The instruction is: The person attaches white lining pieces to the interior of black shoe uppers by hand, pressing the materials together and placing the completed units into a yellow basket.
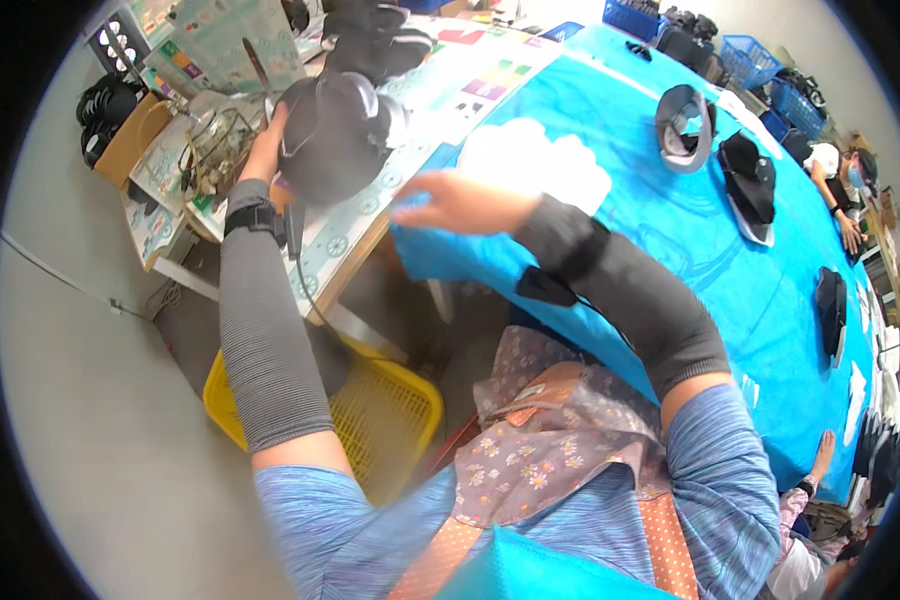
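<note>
At the decorated work table on the left, my left hand (pixel 263 148) grips the side of a dark cap (pixel 332 145). The cap is tilted and blurred by motion, and it hides part of the fingers. Just below that hand hangs a slim black corded tool (pixel 293 230); what holds it up cannot be made out. My right hand (pixel 465 202) is to the right of the cap, apart from it, with blurred fingers stretched out and nothing visible in them. Behind the held cap, more dark caps (pixel 375 45) are piled on the table.
A blue-covered table (pixel 660 270) on the right bears white pieces (pixel 535 165) and several caps (pixel 748 185). Below stands a yellow basket (pixel 385 420). A wire rack (pixel 215 145) is left of my hand. Co-workers' hands (pixel 850 235) rest along the far right.
</note>
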### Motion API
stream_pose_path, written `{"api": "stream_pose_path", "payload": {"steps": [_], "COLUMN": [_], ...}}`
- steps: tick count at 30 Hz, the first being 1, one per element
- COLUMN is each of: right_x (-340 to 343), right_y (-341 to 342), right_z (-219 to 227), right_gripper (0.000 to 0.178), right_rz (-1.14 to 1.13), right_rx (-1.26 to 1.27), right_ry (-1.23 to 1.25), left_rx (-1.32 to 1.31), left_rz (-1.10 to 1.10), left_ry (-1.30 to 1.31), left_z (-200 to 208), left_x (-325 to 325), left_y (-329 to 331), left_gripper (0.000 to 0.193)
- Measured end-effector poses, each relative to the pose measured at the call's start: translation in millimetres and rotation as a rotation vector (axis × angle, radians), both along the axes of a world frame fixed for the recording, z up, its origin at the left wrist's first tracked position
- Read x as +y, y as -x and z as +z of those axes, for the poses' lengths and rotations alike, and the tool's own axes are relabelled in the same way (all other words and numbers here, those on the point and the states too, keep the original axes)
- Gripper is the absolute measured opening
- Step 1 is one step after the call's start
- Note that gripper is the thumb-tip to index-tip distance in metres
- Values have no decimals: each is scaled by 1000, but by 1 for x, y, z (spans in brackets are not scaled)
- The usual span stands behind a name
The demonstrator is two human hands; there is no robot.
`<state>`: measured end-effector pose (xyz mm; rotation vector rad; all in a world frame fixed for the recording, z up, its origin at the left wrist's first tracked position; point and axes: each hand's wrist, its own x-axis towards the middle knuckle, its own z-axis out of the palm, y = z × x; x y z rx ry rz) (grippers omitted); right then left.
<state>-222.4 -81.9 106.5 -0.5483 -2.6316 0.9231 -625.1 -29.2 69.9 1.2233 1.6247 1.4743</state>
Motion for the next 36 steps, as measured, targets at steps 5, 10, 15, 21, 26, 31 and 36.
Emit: {"api": "stream_pose_path", "payload": {"steps": [5,10,15,21,26,31,36], "right_x": [-13,3,43,48,53,73,73], "right_y": [-145,-201,-233,-227,-232,-245,-267], "right_z": [10,-15,-64,-91,-100,-105,-113], "right_gripper": [34,34,66,105,114,113,65], "right_rz": [-115,-375,-814,-757,-800,-780,-928], "right_rx": [-115,7,-38,-96,-147,51,108], "right_ry": [28,-57,-185,-124,-207,-181,-228], "left_rx": [-21,-161,-107,409,879,961,964], "left_rz": [-42,232,776,-250,-232,-291,-280], "left_ry": [-92,-263,-825,-585,-477,-471,-415], "left_z": [31,32,49,-28,-86,-94,-93], "left_x": [13,-27,-48,-81,-79,-70,-72], "left_y": [-44,-47,-197,-368,-424,-426,-430], "left_gripper": [88,99,50,31,45,52,54]}}
